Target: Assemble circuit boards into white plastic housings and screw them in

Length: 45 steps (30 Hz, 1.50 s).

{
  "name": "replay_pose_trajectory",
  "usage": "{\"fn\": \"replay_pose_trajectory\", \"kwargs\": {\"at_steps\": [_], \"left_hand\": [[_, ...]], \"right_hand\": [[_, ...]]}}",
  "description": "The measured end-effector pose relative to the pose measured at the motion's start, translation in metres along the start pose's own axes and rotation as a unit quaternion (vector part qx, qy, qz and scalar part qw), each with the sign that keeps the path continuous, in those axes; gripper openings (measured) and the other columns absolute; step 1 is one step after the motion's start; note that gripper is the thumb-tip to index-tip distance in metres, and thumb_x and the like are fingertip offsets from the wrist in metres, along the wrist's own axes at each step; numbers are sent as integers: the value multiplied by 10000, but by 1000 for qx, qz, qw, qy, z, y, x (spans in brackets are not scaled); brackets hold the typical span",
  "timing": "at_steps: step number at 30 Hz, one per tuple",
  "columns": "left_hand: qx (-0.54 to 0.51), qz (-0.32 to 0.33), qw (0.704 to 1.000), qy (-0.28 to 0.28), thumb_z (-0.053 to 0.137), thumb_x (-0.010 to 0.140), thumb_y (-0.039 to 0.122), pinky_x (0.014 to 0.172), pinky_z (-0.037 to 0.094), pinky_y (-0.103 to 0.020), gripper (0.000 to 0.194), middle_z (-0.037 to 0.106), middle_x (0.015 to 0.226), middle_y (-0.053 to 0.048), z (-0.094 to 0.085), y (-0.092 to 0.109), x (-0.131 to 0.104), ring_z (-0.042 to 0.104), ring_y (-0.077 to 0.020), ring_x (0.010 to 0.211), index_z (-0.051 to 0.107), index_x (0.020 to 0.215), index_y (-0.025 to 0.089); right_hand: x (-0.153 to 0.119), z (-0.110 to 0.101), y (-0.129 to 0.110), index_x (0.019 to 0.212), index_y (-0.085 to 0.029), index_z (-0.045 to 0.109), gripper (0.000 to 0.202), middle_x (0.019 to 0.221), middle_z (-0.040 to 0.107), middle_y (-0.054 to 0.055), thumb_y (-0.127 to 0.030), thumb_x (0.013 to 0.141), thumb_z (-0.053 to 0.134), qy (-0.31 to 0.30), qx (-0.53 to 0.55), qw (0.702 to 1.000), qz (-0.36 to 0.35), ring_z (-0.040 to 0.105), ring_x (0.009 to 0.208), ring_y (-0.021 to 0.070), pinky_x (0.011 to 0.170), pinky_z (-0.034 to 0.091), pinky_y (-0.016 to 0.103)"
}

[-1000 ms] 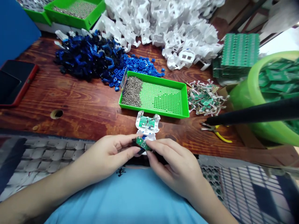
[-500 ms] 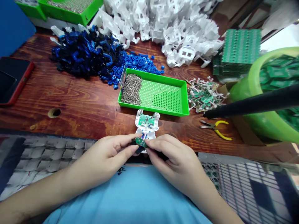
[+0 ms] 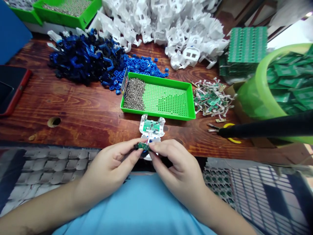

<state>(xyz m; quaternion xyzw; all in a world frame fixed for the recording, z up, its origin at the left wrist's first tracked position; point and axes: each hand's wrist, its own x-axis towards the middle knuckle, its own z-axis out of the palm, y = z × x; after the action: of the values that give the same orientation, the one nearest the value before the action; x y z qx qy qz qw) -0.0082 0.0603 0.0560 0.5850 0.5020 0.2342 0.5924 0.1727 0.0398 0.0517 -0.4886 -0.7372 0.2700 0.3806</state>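
Observation:
Between both hands, close to the table's front edge, is a small green circuit board point(image 3: 143, 146). My left hand point(image 3: 114, 163) pinches its left end, where a dark part sticks out. The thumb and forefinger of my right hand point(image 3: 174, 161) close on its right end. Thin wires run up from the board toward a white plastic housing point(image 3: 141, 128), which lies opened out just beyond my fingers. A larger green circuit board point(image 3: 152, 126) sits inside that housing's far half. Its near half is partly covered by my hands, with some blue showing.
A green perforated tray point(image 3: 171, 115) holds screws point(image 3: 134, 94) at its left. Behind lie blue and black parts point(image 3: 85, 58) and white shells point(image 3: 156, 23). Small wired boards point(image 3: 212, 97), pliers point(image 3: 232, 140) and a green tub point(image 3: 256, 88) are right. A dark bar point(image 3: 269, 127) crosses there.
The small circuit board has tilted in my fingers and lies more level, with its wires showing more. Both hands still hold it. The whole view has shifted slightly.

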Motion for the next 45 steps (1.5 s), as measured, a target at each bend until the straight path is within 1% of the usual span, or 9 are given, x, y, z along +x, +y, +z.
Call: {"fn": "replay_pose_trajectory", "kwargs": {"at_steps": [7,13,19,24,28,33,36,40,45], "left_hand": [[98,97,988,73,546,883,256,960,438,-164,289,673,1176,41,-2,-6,-7,628,-129,1044,609,1163,289],[118,166,976,75,563,858,166,918,460,-181,331,687,1137,28,-2,-14,-12,643,-134,978,596,1158,300],[-71,58,995,41,538,884,278,879,505,-232,223,690,1121,-56,5,-11,-2,641,-180,987,636,1065,192],[-191,5,982,-4,580,867,266,841,502,-167,192,713,1050,-28,5,-1,7,652,-126,939,623,1041,199],[-271,-40,960,-57,649,820,243,867,495,-172,358,666,1157,-41,-6,-2,5,638,-118,986,534,1158,213],[-194,-82,977,-32,659,810,347,868,487,-220,335,642,1109,-54,-27,-23,-4,610,-147,1003,538,1092,212],[-137,-138,975,-103,603,838,408,947,456,-299,420,574,1238,-103,-32,-33,-10,528,-211,1179,494,1190,208],[-168,-169,950,-203,581,848,423,1056,365,-371,636,331,1482,-158,-27,-37,-12,410,-232,1312,291,1376,219],[-215,-179,941,-192,558,859,426,1050,337,-376,795,457,1389,-163,-15,-35,3,471,-221,1251,69,1444,200]], "right_hand": [[-9,2,-1,1211,-201,507,454,1110,606,79,-67,791,616,38,-65,993,-90,604,1036,141,873,550,256],[-5,2,1,1142,-175,537,408,1033,638,76,-78,762,651,103,-131,972,-165,617,1007,145,938,527,274],[-2,2,4,1130,-174,552,395,989,637,79,-129,755,670,65,-145,977,-139,624,944,174,867,558,323],[-3,2,8,1170,-188,522,420,1034,633,80,-154,772,651,43,-164,977,-131,624,963,172,816,570,294],[0,-5,21,1202,-165,510,503,1045,622,98,-135,734,693,81,-199,959,-183,604,998,177,871,550,284],[9,-11,42,1187,-178,531,539,1024,611,95,-114,689,729,140,-205,954,-171,596,968,197,881,547,336],[10,-7,50,1159,-190,532,478,1040,602,94,-154,716,711,90,-166,972,-140,597,967,196,845,554,341],[6,-1,53,1131,-187,533,412,1095,573,105,-202,748,686,19,-165,979,-122,586,1035,201,867,545,333],[0,-5,50,1125,-187,540,389,1162,541,104,-253,763,668,-51,-157,984,-66,564,1092,190,926,518,330]]}}
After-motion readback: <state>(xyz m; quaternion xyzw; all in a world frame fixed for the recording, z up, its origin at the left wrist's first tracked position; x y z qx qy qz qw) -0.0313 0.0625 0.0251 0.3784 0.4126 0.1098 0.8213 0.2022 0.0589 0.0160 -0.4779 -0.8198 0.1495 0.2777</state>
